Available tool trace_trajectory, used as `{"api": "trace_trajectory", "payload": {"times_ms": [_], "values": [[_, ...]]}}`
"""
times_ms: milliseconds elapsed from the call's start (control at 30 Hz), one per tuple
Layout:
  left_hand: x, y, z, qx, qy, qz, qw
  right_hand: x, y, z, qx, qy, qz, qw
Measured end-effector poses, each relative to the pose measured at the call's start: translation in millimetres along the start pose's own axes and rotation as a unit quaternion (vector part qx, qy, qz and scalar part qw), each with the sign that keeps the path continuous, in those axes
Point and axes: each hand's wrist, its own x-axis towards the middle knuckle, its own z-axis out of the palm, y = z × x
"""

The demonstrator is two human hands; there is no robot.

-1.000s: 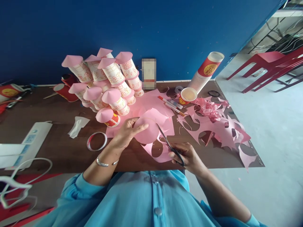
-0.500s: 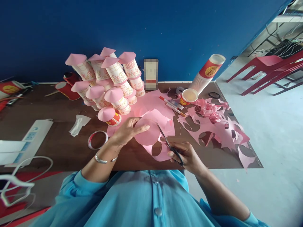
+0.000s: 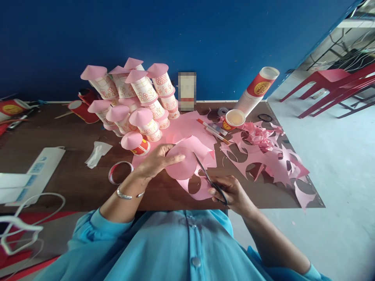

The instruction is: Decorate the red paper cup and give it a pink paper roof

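Observation:
Pink paper (image 3: 182, 166) is pinched in my left hand (image 3: 159, 160), thumb on top and the fingers hidden beneath. Part of this sheet has a round outline, and a strip with a round hole hangs below it. My right hand (image 3: 228, 191) is closed around the handles of dark scissors (image 3: 208, 177). Their blades meet the paper at the right edge of the round part. More pink paper (image 3: 190, 123) lies flat on the table behind my hands.
Decorated cups with pink cone tops (image 3: 141, 117) stand back left. A tape roll (image 3: 120, 173) lies left of my hands. On the right are pink scraps (image 3: 272, 160), pens (image 3: 216, 134), a cup (image 3: 233, 119) and a tall cup stack (image 3: 258, 91). A phone (image 3: 186, 91) leans at the wall.
The round part of the paper has shifted very slightly left. Both hands keep their holds and have hardly moved.

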Motion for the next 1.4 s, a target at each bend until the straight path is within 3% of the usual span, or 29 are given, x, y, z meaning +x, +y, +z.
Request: {"api": "trace_trajectory", "payload": {"times_ms": [300,867,1400], "values": [[5.3,9.0,-5.7,0.023,-0.090,0.000,0.996,1.8,-3.9,-0.9,-0.014,-0.002,0.035,0.999],[4.9,8.6,-6.9,0.043,-0.109,0.009,0.993,4.7,-8.7,-0.7,-0.057,-0.009,-0.007,0.998],[6.0,10.9,-5.5,0.066,-0.095,-0.010,0.993,3.2,-6.2,0.1,-0.051,-0.010,0.010,0.999]]}}
